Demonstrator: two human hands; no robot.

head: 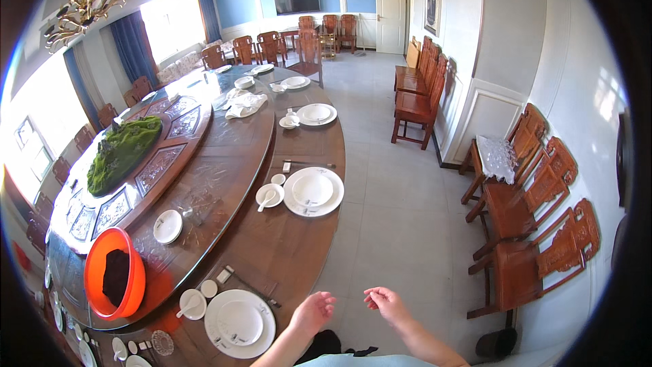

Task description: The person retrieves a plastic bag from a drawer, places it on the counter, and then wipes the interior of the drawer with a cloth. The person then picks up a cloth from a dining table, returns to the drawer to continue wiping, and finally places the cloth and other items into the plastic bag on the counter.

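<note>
Both hands are raised in front of me at the bottom of the head view, apart from each other and holding nothing. My left hand (pixel 314 312) is beside the edge of the round wooden table (pixel 295 244), nearest to a white plate stack (pixel 240 322). My right hand (pixel 385 305) is over the grey tiled floor, its fingers curled loosely. By the near plates lie chopsticks (pixel 257 289) and a small bowl with a spoon (pixel 191 304). Farther along the rim is another plate stack (pixel 313 191). An orange plastic basin (pixel 116 275) with a dark cloth (pixel 117 278) stands on the glass turntable.
Carved wooden chairs (pixel 519 260) line the wall at the right, one with a plastic-covered pile (pixel 494 155). Green moss-like decor (pixel 125 155), small plates (pixel 168 227) and white cloths (pixel 244 104) lie on the turntable. More chairs (pixel 270 47) stand beyond the table.
</note>
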